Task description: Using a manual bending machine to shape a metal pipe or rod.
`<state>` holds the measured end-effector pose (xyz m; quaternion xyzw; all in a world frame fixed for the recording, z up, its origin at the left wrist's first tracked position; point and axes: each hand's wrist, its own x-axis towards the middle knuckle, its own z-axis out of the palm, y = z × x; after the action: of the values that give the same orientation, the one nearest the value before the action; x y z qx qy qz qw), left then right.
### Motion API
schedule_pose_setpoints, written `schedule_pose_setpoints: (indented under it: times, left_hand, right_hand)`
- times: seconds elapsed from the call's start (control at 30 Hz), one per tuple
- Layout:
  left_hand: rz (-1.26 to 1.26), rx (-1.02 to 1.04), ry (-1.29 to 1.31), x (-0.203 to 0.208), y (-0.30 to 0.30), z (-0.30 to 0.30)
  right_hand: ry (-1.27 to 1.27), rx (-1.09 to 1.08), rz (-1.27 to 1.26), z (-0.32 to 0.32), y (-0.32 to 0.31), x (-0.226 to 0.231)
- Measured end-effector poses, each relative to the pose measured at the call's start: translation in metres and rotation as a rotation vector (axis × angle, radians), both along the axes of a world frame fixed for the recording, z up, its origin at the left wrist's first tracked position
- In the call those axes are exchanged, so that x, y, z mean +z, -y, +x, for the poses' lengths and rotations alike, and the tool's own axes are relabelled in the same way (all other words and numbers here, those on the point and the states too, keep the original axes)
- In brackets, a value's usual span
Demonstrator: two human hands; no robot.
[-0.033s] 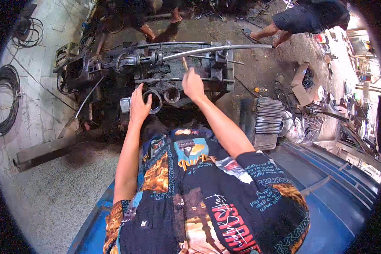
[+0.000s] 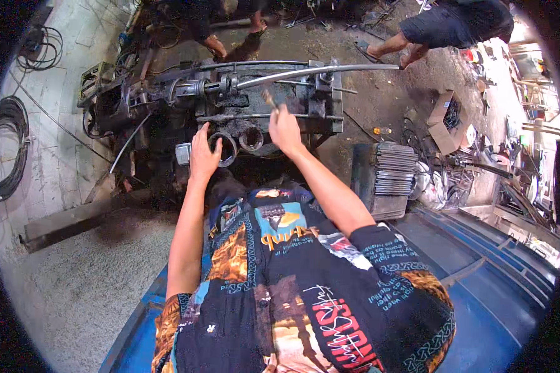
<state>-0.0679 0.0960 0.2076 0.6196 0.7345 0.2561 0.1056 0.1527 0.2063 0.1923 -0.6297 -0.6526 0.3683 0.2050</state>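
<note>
My right hand [image 2: 285, 130] is closed around a short brush-like tool [image 2: 270, 99]. Its brownish end points away from me over the dark metal machine [image 2: 320, 109]; motion blur hides its detail. My left hand [image 2: 204, 152] has its fingers spread at the machine's near edge. Its thumb lies at a round, open-topped metal container [image 2: 228, 159]; whether it presses on the rim I cannot tell. Just right of that stands a smaller round pot [image 2: 251, 138]. A long, slightly curved metal rod [image 2: 317, 72] runs across the machine's far side and past its right end.
A stack of ribbed metal pieces [image 2: 394, 171] stands to my right. Beyond it are a cardboard box [image 2: 449, 124] and assorted scrap. Two people are on the far side, one bare leg [image 2: 386, 48] at far right. Coiled black cable [image 2: 9, 146] lies at far left.
The tool in my right hand has swung slightly toward the left and downward. My left hand stays in place.
</note>
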Motion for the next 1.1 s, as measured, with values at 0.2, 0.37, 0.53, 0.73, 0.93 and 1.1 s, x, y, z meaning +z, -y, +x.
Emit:
schedule_pose_setpoints:
  times: [0.2,0.37,0.53,0.73,0.93,1.1]
  left_hand:
    - [-0.074,-0.023,0.026,-0.001,0.002,0.016]
    - [-0.135,-0.051,0.028,-0.004,0.004,0.032]
    - [-0.181,-0.042,0.016,0.009,0.012,0.049]
    - [-0.210,-0.005,-0.022,0.012,0.025,0.048]
    - [-0.190,0.033,-0.036,0.005,0.039,0.030]
    - [-0.128,-0.001,0.005,0.003,0.029,0.014]
  right_hand:
    - [0.176,-0.116,-0.199,0.090,0.066,-0.052]
    - [0.265,-0.058,-0.070,0.115,0.069,-0.083]
    - [0.221,-0.111,-0.156,0.114,0.054,-0.117]
    - [0.080,-0.304,-0.014,0.111,0.039,-0.150]
    - [0.115,-0.472,-0.219,0.091,0.044,-0.115]
    - [-0.017,-0.023,0.063,0.054,0.070,-0.093]
